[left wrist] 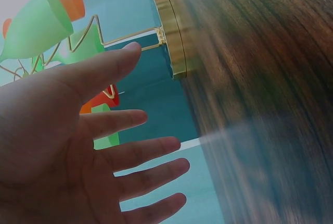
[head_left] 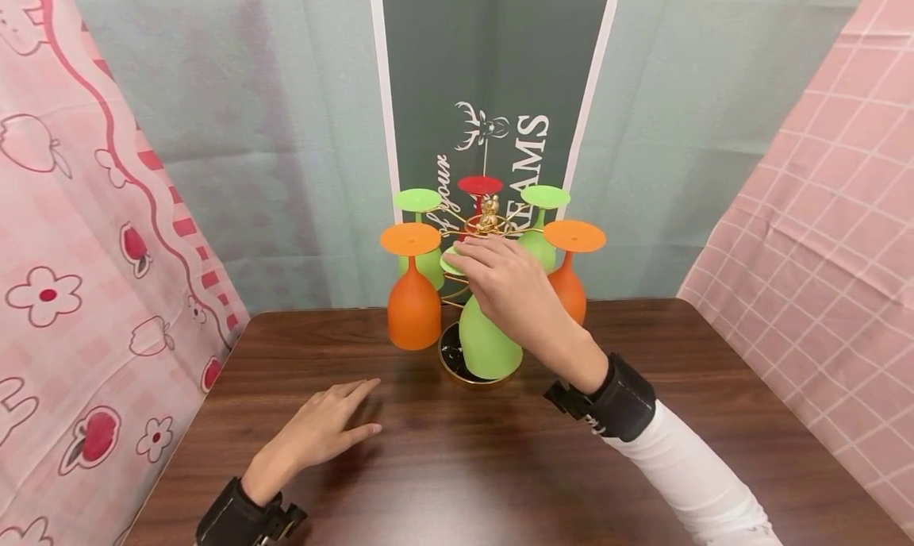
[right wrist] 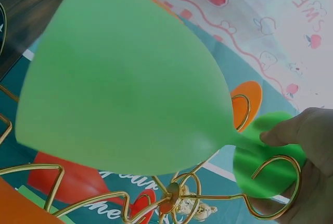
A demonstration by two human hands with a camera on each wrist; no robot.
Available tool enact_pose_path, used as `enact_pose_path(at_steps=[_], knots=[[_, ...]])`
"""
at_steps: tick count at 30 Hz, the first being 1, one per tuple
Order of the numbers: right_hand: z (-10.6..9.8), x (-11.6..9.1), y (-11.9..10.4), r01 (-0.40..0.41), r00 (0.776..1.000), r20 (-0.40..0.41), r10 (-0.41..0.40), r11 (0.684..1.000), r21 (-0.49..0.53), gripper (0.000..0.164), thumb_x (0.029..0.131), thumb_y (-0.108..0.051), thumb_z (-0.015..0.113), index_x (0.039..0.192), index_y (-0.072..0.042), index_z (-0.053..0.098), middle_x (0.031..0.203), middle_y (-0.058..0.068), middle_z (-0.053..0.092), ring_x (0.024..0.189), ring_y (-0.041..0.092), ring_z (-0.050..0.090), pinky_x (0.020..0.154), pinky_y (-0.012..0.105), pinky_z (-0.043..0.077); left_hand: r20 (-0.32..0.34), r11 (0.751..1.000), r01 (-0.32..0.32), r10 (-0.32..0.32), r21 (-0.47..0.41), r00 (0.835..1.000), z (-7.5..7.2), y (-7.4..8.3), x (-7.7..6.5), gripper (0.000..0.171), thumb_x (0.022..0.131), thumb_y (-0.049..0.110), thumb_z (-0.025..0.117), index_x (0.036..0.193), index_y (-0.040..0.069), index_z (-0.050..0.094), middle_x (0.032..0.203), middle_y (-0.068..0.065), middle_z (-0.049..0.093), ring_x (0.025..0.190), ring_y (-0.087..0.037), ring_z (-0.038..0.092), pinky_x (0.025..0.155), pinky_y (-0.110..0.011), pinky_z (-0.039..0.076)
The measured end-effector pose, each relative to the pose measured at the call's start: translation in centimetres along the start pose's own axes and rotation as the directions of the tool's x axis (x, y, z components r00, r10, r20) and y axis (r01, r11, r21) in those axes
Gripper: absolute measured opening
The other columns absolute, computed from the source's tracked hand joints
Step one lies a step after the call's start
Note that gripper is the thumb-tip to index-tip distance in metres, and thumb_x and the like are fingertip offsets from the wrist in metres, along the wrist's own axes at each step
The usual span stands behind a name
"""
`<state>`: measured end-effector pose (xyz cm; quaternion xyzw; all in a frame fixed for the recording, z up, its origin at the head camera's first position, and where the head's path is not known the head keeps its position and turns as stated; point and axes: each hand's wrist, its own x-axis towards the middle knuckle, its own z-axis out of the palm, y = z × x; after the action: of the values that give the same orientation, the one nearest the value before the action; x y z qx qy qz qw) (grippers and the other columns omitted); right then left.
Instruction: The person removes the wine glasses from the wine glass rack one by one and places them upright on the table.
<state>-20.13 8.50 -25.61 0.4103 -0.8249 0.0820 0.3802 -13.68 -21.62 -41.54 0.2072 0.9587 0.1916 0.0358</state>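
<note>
My right hand [head_left: 510, 292] holds the foot of an upside-down green goblet [head_left: 491, 344], its thumb against the foot near the stem in the right wrist view. Close to that foot curves an open gold hook [right wrist: 296, 177] of the rack; whether the stem sits inside it I cannot tell. The gold wire rack [head_left: 493, 222] stands on a round base [head_left: 451, 355], black on top. An orange goblet [head_left: 414, 308] hangs at its left, another orange goblet [head_left: 569, 284] at its right. My left hand [head_left: 321, 423] has its fingers extended, holding nothing, low over the table.
Behind hang a green goblet [head_left: 417, 200] at left, a red goblet [head_left: 480, 185] in the middle and another green goblet [head_left: 545, 197] at right. Dark wooden table [head_left: 443, 474] underneath. Patterned cloths [head_left: 78, 236] and a grey-green curtain [head_left: 300, 173] enclose the sides and back.
</note>
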Motion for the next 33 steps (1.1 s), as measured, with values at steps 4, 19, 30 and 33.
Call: enact_pose_path(at_steps=[4, 19, 30, 33], knots=[[-0.1, -0.7, -0.2, 0.060, 0.997, -0.057, -0.060, 0.998, 0.001, 0.036, 0.090, 0.000, 0.073, 0.125, -0.009, 0.073, 0.125, 0.010, 0.074, 0.122, 0.025, 0.067, 0.112, 0.043, 0.048, -0.010, 1.000, 0.001, -0.001, 0.003, 1.000, 0.0, 0.0, -0.1, 0.067, 0.097, 0.042, 0.068, 0.152, 0.008, 0.048, 0.146, -0.024, 0.055, 0.132, -0.046, 0.055, 0.106, -0.068, 0.042], [-0.8, -5.9, 1.3, 0.166, 0.912, -0.387, -0.132, 0.985, 0.055, 0.028, 0.103, -0.003, 0.056, 0.126, -0.005, 0.072, 0.126, 0.014, 0.073, 0.116, 0.033, 0.070, 0.109, 0.045, 0.049, -0.048, 0.999, -0.016, 0.018, 0.036, 0.999, -0.2, -0.1, -0.1, 0.063, 0.097, 0.041, 0.068, 0.148, 0.009, 0.052, 0.145, -0.022, 0.057, 0.130, -0.045, 0.056, 0.102, -0.068, 0.045], [0.5, -11.1, 2.4, -0.118, 0.873, -0.451, 0.188, 0.977, 0.178, 0.043, 0.091, 0.017, 0.058, 0.130, 0.002, 0.068, 0.126, 0.016, 0.073, 0.108, 0.036, 0.072, 0.109, 0.019, 0.046, -0.070, 0.999, -0.021, 0.023, 0.033, 0.997, 0.1, -0.3, 0.0, 0.063, 0.097, 0.040, 0.069, 0.148, 0.009, 0.052, 0.144, -0.022, 0.058, 0.128, -0.045, 0.058, 0.102, -0.067, 0.046], [0.8, -12.6, 2.3, -0.217, 0.857, -0.416, 0.304, 0.945, 0.243, 0.046, 0.085, 0.019, 0.066, 0.129, 0.002, 0.068, 0.121, 0.017, 0.074, 0.102, 0.035, 0.073, 0.103, 0.008, 0.043, -0.072, 0.999, -0.024, 0.026, 0.029, 0.997, 0.1, -0.2, 0.0, 0.062, 0.097, 0.040, 0.069, 0.148, 0.009, 0.052, 0.144, -0.022, 0.058, 0.128, -0.045, 0.058, 0.101, -0.067, 0.046]])
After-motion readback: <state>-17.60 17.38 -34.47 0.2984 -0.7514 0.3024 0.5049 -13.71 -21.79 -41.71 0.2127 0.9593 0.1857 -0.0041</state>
